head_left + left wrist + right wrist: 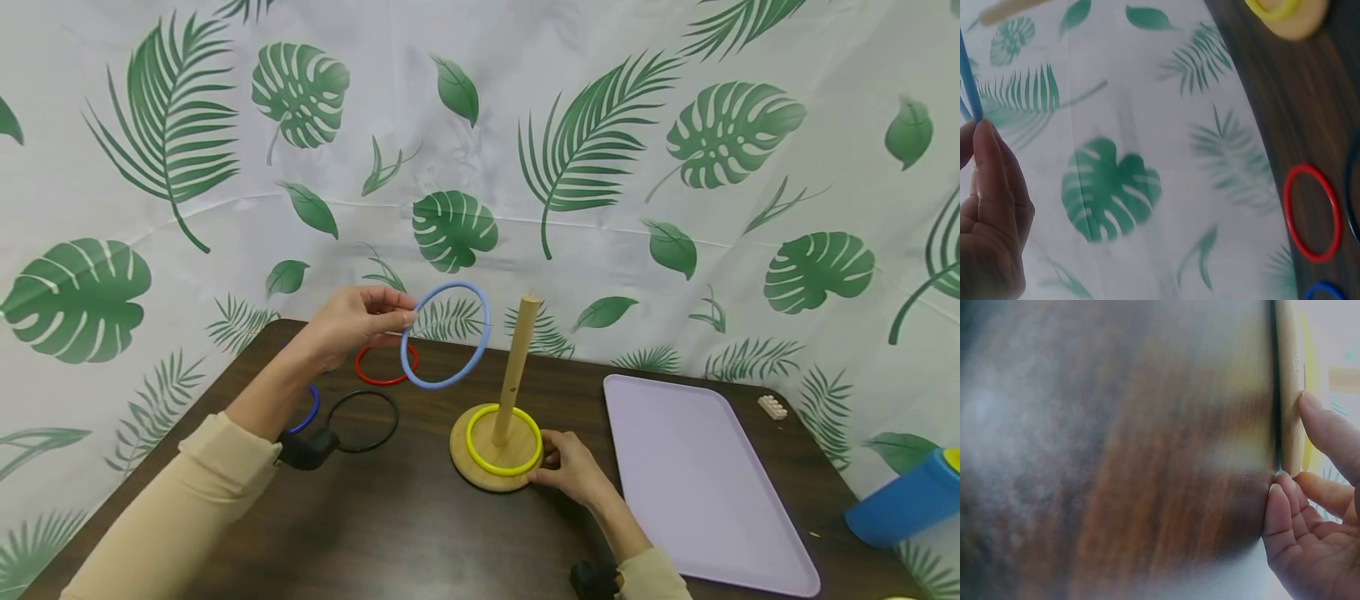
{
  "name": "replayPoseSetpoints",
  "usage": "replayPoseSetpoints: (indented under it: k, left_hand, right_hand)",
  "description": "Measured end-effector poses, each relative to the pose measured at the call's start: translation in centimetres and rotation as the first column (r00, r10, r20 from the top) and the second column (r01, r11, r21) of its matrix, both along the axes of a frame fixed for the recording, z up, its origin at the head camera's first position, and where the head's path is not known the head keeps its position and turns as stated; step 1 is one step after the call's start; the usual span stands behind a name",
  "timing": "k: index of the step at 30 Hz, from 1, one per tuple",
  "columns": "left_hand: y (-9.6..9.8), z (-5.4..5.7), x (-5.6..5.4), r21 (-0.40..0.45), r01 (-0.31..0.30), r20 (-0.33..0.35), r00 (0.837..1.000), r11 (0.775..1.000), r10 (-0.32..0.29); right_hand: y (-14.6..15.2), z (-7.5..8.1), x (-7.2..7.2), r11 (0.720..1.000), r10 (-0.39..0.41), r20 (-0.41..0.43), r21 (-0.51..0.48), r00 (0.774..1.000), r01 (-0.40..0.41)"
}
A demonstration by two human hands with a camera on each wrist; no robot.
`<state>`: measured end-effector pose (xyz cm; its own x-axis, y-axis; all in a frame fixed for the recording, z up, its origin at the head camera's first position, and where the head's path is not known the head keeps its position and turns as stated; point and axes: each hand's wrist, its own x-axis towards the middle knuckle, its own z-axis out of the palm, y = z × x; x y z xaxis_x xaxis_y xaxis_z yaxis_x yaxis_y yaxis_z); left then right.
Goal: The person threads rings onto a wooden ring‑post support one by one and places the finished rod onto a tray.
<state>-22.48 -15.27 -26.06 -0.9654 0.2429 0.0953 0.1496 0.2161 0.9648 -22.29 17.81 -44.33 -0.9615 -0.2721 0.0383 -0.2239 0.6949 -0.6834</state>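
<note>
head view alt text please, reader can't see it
A left hand holds up a light blue ring beside a wooden peg circled by a yellow ring; the right hand grips the peg's base. A red ring, black ring and lilac tray lie on the table.

I can read no words, numbers, brands or signs anywhere from here. The leaf-print cloth [495, 158] across the top of the frame bears leaf shapes, no letters. I make out no writing on the wooden stand [516, 367] at centre, the pale blue ring [487, 325] left of it, the lilac tray [697, 475] at right, or the blue cylinder [900, 507] at lower right.
</note>
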Motion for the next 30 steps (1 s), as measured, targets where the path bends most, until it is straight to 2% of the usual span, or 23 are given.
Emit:
replayPoseSetpoints:
  k: [10,18,24,27,30]
  left_hand:
    - [5.5,0.7,-1.4,0.057,0.013,0.008,1.0,0.998,-0.014]
    - [7.7,-0.4,-2.7,0.085,0.025,0.042,0.999,0.996,-0.028]
    - [8.3,-2.3,-3.3,0.067,-0.01,0.122,0.993,0.998,0.002]
    - [8.4,-3.9,-3.5,0.012,-0.026,0.154,0.988,1.0,0.024]
    - [8.6,-6.1,-3.8,-0.036,-0.039,0.194,0.98,0.999,0.045]
  right_hand:
    - [0.1,0.0,-0.1,1.0,0.012,-0.014,-0.007,1.0,-0.012]
    - [0.2,-0.1,-0.1,1.0,0.018,-0.014,-0.01,1.0,-0.018]
    - [0.3,0.0,-0.1,1.0,0.018,-0.025,-0.011,1.0,-0.018]
    - [0.3,0.0,-0.1,1.0,0.019,-0.032,-0.009,0.999,-0.019]
    - [0.3,0.0,0.0,1.0,0.015,-0.032,-0.007,0.999,-0.016]
